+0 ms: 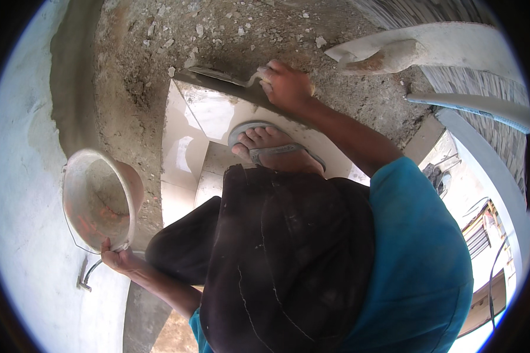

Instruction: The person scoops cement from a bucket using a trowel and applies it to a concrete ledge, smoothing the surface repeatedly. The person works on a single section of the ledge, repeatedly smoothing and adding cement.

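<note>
Along the edge of pale tiles [215,115], apparently already laid, right hand [288,85] grips one trowel [219,75] at a grey mortar-like strip [241,95] — left hand [119,260] closed on the rim of one bucket [136,183] — while rubble-strewn ground [359,106] beyond is seemingly yet untiled.

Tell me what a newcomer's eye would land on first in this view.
Probably the big pale bucket at left, its mouth facing the camera and its rim gripped by the left hand. Next, the right hand at upper centre, holding a trowel just beyond the pale tiles. The bright blue shirt at right also stands out.
</note>
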A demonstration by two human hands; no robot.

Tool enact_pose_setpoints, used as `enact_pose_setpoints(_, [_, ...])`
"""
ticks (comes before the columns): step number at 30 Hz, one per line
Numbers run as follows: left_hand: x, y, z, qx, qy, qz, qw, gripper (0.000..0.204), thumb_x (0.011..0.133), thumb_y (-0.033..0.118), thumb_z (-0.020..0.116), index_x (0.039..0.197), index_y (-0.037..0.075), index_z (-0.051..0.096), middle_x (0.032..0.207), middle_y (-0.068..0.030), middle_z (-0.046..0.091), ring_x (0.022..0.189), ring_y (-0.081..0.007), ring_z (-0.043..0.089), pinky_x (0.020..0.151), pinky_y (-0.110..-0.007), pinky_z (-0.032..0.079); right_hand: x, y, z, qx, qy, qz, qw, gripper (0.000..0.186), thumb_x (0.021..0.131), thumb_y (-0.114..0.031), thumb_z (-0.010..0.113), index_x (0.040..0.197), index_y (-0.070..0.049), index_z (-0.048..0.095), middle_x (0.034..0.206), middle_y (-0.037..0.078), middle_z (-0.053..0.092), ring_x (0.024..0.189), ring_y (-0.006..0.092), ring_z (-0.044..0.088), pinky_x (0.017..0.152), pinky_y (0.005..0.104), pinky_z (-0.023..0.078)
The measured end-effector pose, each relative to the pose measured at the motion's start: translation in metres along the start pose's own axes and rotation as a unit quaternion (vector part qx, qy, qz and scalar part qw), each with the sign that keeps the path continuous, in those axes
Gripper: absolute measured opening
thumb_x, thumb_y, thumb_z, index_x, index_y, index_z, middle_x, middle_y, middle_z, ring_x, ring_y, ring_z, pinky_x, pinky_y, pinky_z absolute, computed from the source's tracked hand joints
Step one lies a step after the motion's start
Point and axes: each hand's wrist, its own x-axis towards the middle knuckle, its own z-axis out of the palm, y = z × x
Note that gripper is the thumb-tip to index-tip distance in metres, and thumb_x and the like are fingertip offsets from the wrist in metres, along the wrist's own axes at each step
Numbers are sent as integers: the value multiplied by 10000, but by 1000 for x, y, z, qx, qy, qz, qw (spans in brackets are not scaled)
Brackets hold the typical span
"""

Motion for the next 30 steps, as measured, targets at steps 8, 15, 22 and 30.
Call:
enact_pose_setpoints(8, [41,-30,-19,-309,11,-218,926,500,976,32,457,1441,-130,374,1353,-241,519,1205,-376,574,997,-526,541,-11,-14,-23,20,18,-29,999,327,867,-229,720,1179,-130,712,1076,15,640,969,234,679,773,402,571])
enact_pose_setpoints(15, [44,-66,-37,59,-92,143,984,525,855,182,641,1172,-227,556,1095,-222,647,989,-270,623,910,-369,519,-26,-16,-37,28,51,-55,997,330,854,-204,723,1175,-127,716,1071,10,645,962,226,677,757,395,567])
enact_pose_setpoints(22, [39,-55,-44,60,-140,116,981,384,855,15,568,1158,-222,571,1225,-283,606,1137,-280,583,1013,-417,489,-30,-9,-67,107,-25,20,994,374,860,-269,757,1193,-103,710,1087,64,680,961,275,697,813,393,567])
enact_pose_setpoints(30, [-20,60,18,-291,26,-220,931,596,844,-5,527,1415,-136,415,1347,-249,544,1209,-361,587,1021,-480,517,-2,-14,-117,220,-65,94,969,384,847,-187,749,1199,-49,683,1133,153,706,1054,308,695,900,381,539])
